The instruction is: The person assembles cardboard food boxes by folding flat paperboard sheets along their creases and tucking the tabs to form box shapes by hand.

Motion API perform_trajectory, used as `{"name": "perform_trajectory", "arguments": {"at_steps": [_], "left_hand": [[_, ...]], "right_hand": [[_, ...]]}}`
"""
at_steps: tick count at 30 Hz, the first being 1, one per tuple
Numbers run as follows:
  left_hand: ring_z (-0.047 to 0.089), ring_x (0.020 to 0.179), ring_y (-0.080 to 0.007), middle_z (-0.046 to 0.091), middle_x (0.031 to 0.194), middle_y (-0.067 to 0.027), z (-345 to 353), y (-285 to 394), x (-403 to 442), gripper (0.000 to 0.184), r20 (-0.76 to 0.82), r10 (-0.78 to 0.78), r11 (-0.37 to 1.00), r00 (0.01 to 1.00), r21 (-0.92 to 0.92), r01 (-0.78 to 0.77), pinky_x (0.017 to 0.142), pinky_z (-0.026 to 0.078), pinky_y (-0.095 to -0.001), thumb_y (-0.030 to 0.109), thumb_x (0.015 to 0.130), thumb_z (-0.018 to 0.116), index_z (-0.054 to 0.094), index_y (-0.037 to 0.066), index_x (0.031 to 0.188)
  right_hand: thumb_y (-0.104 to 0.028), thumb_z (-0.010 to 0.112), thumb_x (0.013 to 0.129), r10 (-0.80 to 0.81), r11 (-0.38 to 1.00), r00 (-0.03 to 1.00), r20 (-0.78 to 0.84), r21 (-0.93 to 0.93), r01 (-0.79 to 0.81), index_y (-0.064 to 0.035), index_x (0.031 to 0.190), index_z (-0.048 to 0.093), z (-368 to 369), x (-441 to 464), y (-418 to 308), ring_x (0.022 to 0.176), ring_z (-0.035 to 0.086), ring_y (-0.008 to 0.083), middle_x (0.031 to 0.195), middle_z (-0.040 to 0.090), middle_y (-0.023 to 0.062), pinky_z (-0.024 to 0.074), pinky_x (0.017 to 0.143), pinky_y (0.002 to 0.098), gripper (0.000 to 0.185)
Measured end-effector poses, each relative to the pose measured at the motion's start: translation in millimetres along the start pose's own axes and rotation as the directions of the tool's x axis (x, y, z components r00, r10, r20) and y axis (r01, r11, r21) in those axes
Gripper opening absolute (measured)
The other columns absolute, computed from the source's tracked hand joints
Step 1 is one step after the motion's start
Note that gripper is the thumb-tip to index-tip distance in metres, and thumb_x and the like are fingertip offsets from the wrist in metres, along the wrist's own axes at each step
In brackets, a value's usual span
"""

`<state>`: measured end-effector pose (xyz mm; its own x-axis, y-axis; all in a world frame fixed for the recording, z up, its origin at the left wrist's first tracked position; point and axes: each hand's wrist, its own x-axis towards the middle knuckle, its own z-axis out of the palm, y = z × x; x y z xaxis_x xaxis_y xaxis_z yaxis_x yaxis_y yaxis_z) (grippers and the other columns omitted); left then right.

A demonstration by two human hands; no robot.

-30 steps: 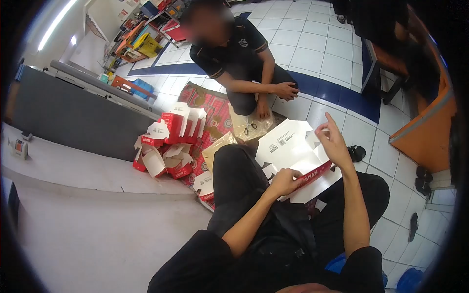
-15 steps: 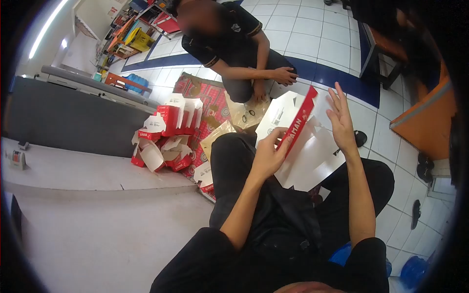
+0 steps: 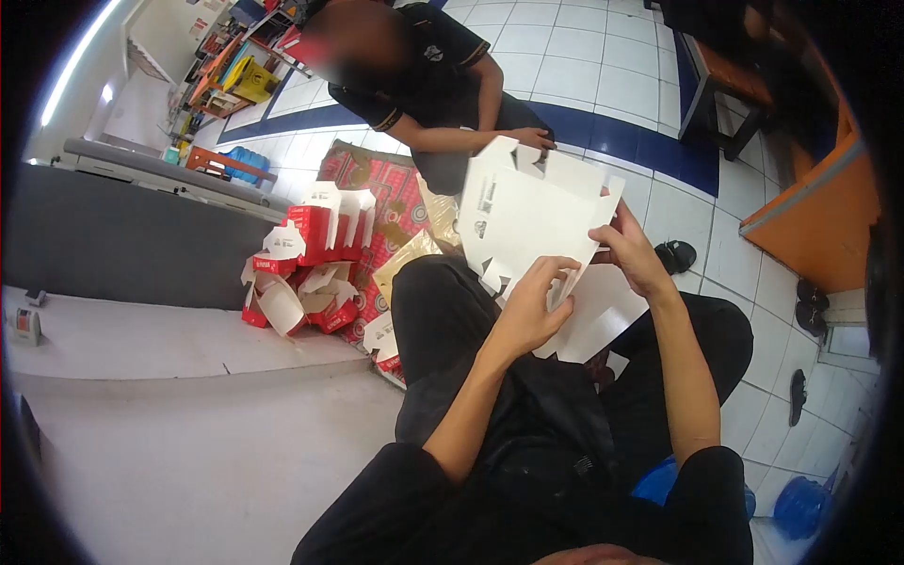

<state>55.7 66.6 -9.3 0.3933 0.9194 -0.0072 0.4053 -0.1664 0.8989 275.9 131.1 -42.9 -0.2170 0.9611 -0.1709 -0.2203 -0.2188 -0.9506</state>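
Observation:
An unfolded cardboard food box [image 3: 527, 202] is held up over my lap, its white printed side toward me. My right hand [image 3: 636, 254] is closed on its right edge, thumb on the near side and fingers partly hidden behind. At its lower edge, my left hand [image 3: 537, 309] grips the board with curled fingers. Below the hands, another white cardboard sheet [image 3: 603, 306] lies over my legs, partly covered by my left hand and the held box.
Several red-and-white folded boxes [image 3: 306, 250] are piled on a red patterned mat [image 3: 391, 202] at left. Across from me a person [image 3: 424, 85] in black crouches, hands near the knees. A low white ledge [image 3: 188, 414] runs along my left; black sandals [image 3: 674, 256] lie at right.
The box has turned so its red side strip no longer shows and its white face is toward me. My right hand, previously raised with fingers apart, now grips its right edge.

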Motion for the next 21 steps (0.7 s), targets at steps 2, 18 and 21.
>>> {"name": "perform_trajectory", "arguments": {"at_steps": [2,18,21], "left_hand": [[0.065,0.128,-0.0344,0.062,0.140,-0.0185,-1,-3,1,0.056,-0.003,0.103,0.989,0.995,0.106,-0.102,0.108,0.053,-0.0450,0.015,0.095,0.081,0.058,0.004,0.145],[0.070,0.118,-0.0212,0.063,0.136,-0.0144,-13,-4,41,0.042,-0.521,-0.142,0.807,0.842,-0.553,-0.207,0.095,0.063,-0.0342,0.003,0.109,0.063,0.044,0.001,0.146],[0.070,0.119,-0.0216,0.062,0.137,-0.0150,2,0,42,0.038,-0.575,0.053,0.944,0.816,-0.238,-0.229,0.100,0.059,-0.0349,0.002,0.110,0.060,0.045,0.000,0.145]], "right_hand": [[-0.014,0.063,0.098,-0.028,0.999,0.999,-0.015,-0.024,0.027,-0.0067,0.165,0.041,-3,1,-4,0.124,0.064,0.0199,0.142,0.063,0.0131,0.0547,0.105,0.0361,0.070],[-0.001,0.064,0.106,-0.361,0.922,0.932,-0.039,-0.162,0.351,-0.0021,0.127,0.065,23,4,4,0.108,0.067,0.0126,0.121,0.070,0.0068,0.0546,0.096,0.0311,0.021],[-0.004,0.065,0.107,-0.472,0.871,0.838,-0.274,-0.292,0.395,-0.0020,0.124,0.064,35,0,10,0.105,0.067,0.0142,0.117,0.068,0.0079,0.0553,0.093,0.0316,0.017]]}}
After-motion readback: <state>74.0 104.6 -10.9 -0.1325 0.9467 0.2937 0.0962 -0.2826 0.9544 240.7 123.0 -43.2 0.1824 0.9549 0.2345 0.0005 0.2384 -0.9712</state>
